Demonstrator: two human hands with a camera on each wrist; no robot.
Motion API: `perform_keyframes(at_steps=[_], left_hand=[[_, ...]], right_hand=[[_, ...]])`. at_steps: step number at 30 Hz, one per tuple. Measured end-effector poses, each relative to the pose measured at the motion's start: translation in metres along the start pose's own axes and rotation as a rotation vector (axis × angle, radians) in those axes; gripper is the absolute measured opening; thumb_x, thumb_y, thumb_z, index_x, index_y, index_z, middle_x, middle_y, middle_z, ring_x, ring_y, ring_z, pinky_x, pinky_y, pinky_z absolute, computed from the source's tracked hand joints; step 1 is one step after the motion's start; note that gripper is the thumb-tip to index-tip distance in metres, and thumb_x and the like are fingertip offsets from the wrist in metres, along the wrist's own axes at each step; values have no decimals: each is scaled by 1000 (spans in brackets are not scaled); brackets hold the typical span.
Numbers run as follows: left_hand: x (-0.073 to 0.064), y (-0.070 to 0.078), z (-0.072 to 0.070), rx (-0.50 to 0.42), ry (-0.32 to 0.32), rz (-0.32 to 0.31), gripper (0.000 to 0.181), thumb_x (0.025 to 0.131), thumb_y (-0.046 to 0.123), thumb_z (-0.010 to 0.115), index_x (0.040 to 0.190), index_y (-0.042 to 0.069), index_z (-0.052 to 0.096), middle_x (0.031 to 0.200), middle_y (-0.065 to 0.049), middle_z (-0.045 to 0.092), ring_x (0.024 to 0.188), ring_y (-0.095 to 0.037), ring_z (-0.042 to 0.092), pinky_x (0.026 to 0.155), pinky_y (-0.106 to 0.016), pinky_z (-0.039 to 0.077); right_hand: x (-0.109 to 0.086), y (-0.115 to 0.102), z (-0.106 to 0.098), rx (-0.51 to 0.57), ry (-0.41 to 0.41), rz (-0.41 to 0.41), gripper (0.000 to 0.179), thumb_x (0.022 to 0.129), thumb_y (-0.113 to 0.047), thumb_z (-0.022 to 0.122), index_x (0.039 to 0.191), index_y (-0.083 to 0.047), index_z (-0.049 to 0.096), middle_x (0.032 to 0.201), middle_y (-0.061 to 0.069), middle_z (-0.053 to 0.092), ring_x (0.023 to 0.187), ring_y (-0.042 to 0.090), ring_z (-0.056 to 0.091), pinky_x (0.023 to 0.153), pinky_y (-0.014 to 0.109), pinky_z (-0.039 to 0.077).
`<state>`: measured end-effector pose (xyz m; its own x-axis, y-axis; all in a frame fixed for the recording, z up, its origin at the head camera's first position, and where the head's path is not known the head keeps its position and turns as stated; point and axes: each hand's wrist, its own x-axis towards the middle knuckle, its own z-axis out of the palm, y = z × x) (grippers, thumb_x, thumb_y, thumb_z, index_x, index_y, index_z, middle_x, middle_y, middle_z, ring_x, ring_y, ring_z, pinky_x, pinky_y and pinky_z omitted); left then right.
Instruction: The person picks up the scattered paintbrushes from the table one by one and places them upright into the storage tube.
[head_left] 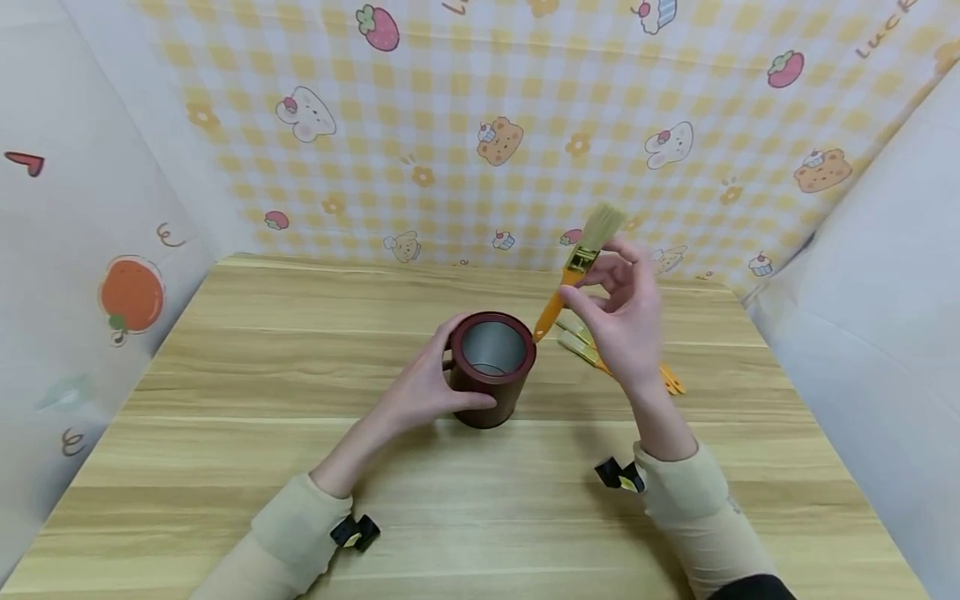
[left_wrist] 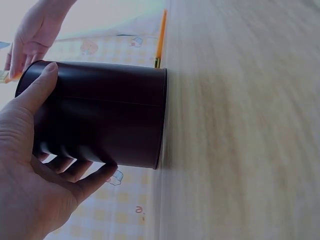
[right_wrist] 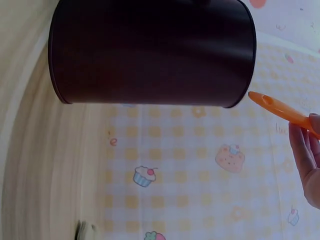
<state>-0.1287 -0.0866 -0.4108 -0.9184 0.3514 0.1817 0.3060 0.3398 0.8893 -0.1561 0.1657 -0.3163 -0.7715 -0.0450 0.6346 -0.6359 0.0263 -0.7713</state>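
Note:
A dark brown cylindrical cup (head_left: 507,393) with a hollow grey inside stands upright on the wooden table. My left hand (head_left: 420,392) grips it from the left, thumb across the near wall and fingers spread along the far side. In my right hand (head_left: 626,325) is a paintbrush (head_left: 581,260), pinched between thumb and fingers. Its pale bristles point up, and its orange handle (right_wrist: 280,109) slants down to the cup's right rim. The right wrist view shows the handle tip just beyond the rim, outside the opening.
More paintbrushes (head_left: 579,347) with orange handles lie on the table (head_left: 300,350) to the right of the cup, partly hidden behind my right hand. A yellow checked cloth (head_left: 450,100) with cartoon prints hangs at the back, and white cloth walls (head_left: 885,275) stand at both sides.

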Motion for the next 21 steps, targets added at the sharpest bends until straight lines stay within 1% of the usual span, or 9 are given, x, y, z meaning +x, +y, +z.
perform_keyframes(at_steps=[5,8,12,14,18,21], left_hand=[[0,-1,0,-11,-10,-2,111,72,33,96,158,35,28,151,0,50,137,-27,54,113,-51,50],[0,-1,-1,-7,-11,-3,111,72,33,96,159,35,27,151,0,49,137,-27,55,112,-52,51],[1,0,-1,-2,-11,9,110,72,33,96,159,34,27,151,0,49,137,-26,54,112,-51,51],[1,0,-1,1,-12,12,110,72,33,96,159,34,27,151,0,49,137,-25,54,112,-51,51],[0,0,-1,5,-12,7,110,72,33,96,159,34,27,151,0,49,137,-26,54,112,-52,51],[0,0,-1,2,-11,2,110,72,33,96,159,34,27,151,0,49,137,-25,54,113,-52,51]], right_hand=[[-4,4,10,38,-34,-14,68,82,23,71,136,-11,49,105,-2,67,89,11,71,72,30,65],[-7,7,16,22,-77,7,64,83,22,70,132,-12,48,105,-4,63,91,10,70,73,28,65],[-10,11,20,-42,-115,64,61,83,19,72,130,-9,45,103,-4,59,92,8,68,72,24,64],[-11,13,21,-78,-128,96,61,83,17,74,131,-6,44,103,-2,59,92,7,67,72,22,63],[-12,17,22,-157,-166,150,60,85,11,76,134,-1,43,103,8,63,91,7,67,72,20,62],[-12,20,20,-213,-200,179,59,86,6,78,134,-1,45,103,15,65,90,5,68,72,19,61]])
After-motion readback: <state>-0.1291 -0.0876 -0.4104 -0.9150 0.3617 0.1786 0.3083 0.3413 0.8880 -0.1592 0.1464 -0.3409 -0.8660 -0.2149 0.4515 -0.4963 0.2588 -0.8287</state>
